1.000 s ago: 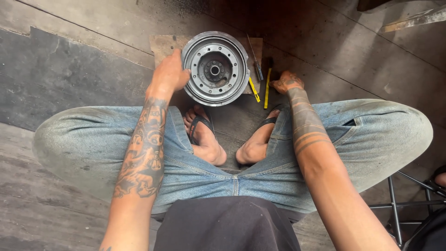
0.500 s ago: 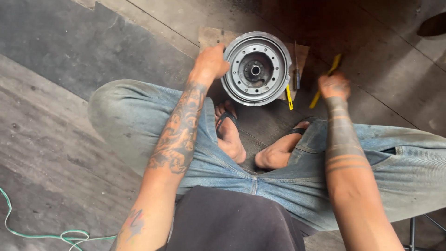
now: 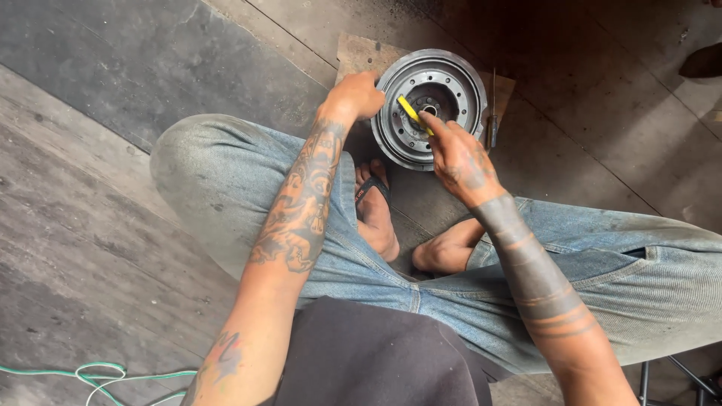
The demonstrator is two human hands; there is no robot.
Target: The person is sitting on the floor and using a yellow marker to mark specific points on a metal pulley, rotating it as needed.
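Note:
A round grey metal hub [image 3: 444,90] with a central bore lies flat on a small board [image 3: 361,53] on the floor, just beyond my feet. My left hand [image 3: 355,96] grips the hub's left rim. My right hand [image 3: 455,154] is over the hub's near side and holds a yellow-handled tool [image 3: 411,113], whose handle points toward the hub's middle.
Another slim tool [image 3: 492,124] lies on the board right of the hub. My knees in blue jeans spread to both sides, my sandalled feet [image 3: 376,210] below the hub. A green and white cable [image 3: 98,372] lies at lower left. A metal stool leg [image 3: 677,372] shows at lower right.
My right hand has picked the yellow-handled tool up from beside the hub and brought it over the hub. The view has shifted; the left hand stays on the rim.

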